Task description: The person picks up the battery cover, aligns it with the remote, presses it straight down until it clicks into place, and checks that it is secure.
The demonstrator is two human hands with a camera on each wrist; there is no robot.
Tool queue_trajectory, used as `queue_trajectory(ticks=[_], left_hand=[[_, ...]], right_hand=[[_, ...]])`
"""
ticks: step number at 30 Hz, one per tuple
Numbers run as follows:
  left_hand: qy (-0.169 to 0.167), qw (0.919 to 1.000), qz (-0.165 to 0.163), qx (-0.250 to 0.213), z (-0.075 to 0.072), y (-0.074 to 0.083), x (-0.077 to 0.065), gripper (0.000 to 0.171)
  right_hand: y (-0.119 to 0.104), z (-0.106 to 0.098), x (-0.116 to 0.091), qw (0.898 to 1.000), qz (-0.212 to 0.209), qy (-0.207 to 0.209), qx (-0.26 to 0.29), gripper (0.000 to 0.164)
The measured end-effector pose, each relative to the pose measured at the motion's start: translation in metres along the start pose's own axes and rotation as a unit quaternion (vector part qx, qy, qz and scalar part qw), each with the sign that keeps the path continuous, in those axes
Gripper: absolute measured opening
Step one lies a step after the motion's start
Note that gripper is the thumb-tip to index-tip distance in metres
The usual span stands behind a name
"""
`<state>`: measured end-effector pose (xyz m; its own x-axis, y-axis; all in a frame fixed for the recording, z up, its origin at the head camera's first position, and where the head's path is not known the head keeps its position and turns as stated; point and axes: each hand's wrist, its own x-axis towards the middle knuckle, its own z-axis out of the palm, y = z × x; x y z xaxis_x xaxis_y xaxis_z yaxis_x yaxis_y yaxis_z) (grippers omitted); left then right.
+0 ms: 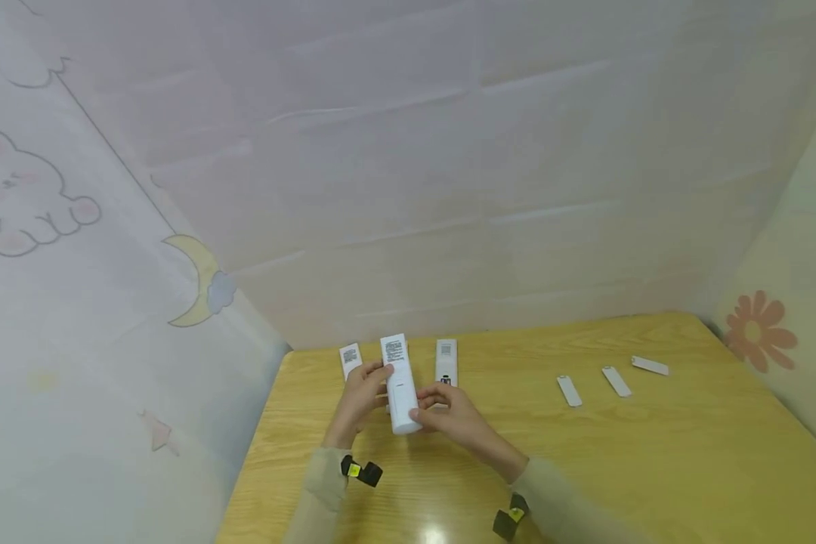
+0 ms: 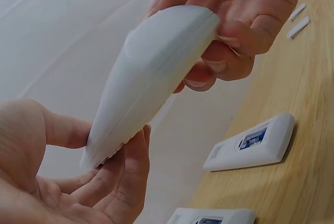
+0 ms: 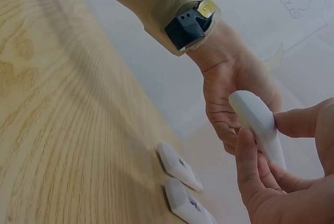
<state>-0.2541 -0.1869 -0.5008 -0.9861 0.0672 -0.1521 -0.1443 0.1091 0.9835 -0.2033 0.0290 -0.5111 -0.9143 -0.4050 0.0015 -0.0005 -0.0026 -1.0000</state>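
Note:
A white remote control (image 1: 402, 397) is held up above the table between both hands, its back with a printed label facing the head camera. The left hand (image 1: 362, 400) pinches one side near the labelled half. At the rounded lower end, the right hand (image 1: 459, 415) grips it with thumb and fingers. In the left wrist view the remote (image 2: 151, 72) slants between the two hands. Another white remote (image 2: 250, 145) lies on the table with its battery compartment uncovered and blue batteries inside. Part of a further remote (image 2: 229, 216) shows below it.
The wooden table (image 1: 639, 461) meets curtain-like walls at its back and left. On its right side lie three small white battery covers, among them one cover (image 1: 569, 391). Two remotes rest behind the hands, a left one (image 1: 350, 358) and a right one (image 1: 446, 359).

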Motion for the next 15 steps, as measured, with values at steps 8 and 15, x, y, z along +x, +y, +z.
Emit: queue_trajectory(ticks=[8, 15], left_hand=[[0.019, 0.9998, -0.003, 0.001, -0.015, 0.003, 0.001, 0.052], [0.032, 0.9994, -0.004, 0.011, -0.026, 0.003, -0.001, 0.056]], right_hand=[[-0.002, 0.013, 0.009, 1.000, 0.002, 0.006, -0.003, 0.050], [-0.005, 0.021, 0.016, 1.000, 0.003, 0.007, -0.010, 0.048]])
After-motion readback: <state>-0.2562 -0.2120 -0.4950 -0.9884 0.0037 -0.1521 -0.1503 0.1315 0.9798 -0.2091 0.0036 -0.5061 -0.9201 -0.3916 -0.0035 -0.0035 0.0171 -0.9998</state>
